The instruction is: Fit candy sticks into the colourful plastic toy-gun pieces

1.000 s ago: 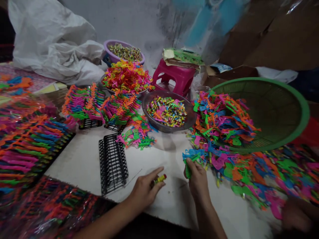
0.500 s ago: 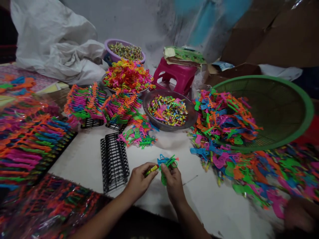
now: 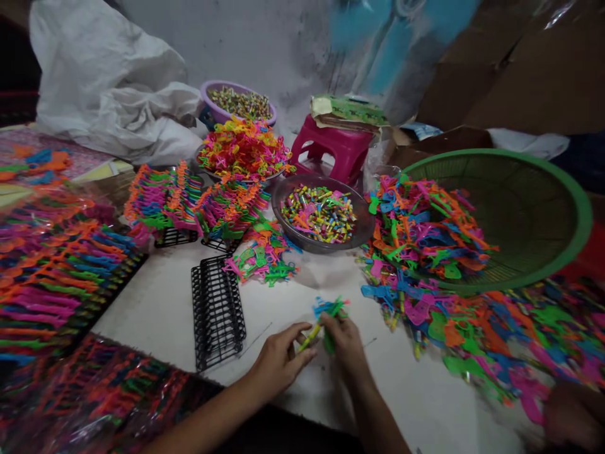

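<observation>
My left hand is closed on a slim yellow tube, its thumb and fingers pinching the lower end. The tube's upper end reaches the fingers of my right hand. That hand is closed around a small bunch of blue and green plastic toy pieces, which blur at their edges. Both hands are above the white tabletop. Left of them lies a black wire-like rack with rows of openings. A loose pile of green, pink and orange pieces sits just beyond the rack.
A grey bowl of small tubes stands ahead. To the right, a tipped green basket spills coloured plastic pieces. Filled racks line the left. Behind are a pink stool and purple basin. Another person's blurred hand is at lower right.
Both hands have shifted slightly right and nearer to me. The yellow tube has tilted more upright, its upper end now at the right hand's fingers.
</observation>
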Demonstrator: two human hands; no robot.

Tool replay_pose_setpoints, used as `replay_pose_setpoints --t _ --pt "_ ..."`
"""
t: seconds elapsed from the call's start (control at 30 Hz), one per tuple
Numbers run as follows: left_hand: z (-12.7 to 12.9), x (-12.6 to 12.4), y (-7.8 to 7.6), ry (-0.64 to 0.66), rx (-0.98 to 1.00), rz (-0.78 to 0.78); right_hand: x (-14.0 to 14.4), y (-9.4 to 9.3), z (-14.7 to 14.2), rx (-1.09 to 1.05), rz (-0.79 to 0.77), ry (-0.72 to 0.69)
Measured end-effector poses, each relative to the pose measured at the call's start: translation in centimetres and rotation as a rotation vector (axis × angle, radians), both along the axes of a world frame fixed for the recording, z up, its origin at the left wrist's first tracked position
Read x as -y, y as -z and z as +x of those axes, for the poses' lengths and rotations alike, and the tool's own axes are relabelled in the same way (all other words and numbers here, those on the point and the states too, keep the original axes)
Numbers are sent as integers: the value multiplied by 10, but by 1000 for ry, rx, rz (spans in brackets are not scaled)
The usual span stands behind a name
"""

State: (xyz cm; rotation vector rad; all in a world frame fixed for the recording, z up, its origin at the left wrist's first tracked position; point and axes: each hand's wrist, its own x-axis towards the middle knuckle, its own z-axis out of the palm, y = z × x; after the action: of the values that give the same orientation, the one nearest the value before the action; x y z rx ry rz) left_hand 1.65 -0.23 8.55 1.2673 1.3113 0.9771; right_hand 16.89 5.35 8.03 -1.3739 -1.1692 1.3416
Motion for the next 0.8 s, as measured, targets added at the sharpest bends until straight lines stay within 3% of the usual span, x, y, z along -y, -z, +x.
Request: replay_pose_setpoints --t 0.03,0.1,0.17,0.2,0.23,0.27,0.37,0.43,0.5,0.57,0.67,0.8 --pt "0 0 2 -46 98 -106 -10 -5 23 173 -24 53" --pt "-2 1 7 -155 377 -369 -29 -16 70 672 -48 321" --pt "-4 4 10 -208 695 -623 -47 -24 102 1060 105 630" --pt "-4 7 10 -192 833 -722 -54 -25 106 1150 211 691" --pt "-3 10 9 -151 941 -794 -61 -23 102 1165 322 657" --pt "-1 14 8 -98 1014 -846 -68 -18 89 1116 421 532" --pt "7 22 2 32 1081 -924 -85 9 19 851 609 -68" --pt "9 23 -2 -24 1076 -925 -94 27 -31 824 655 -305" --pt "3 19 -5 -209 1071 -894 -96 39 -66 867 642 -386" --pt "-9 13 -5 -392 1079 -837 -91 44 -78 895 613 -425" --pt "-31 4 -1 -477 1098 -737 -75 43 -59 827 567 -430" --pt "-46 -6 6 -430 1091 -686 -52 26 -10 578 433 -286"
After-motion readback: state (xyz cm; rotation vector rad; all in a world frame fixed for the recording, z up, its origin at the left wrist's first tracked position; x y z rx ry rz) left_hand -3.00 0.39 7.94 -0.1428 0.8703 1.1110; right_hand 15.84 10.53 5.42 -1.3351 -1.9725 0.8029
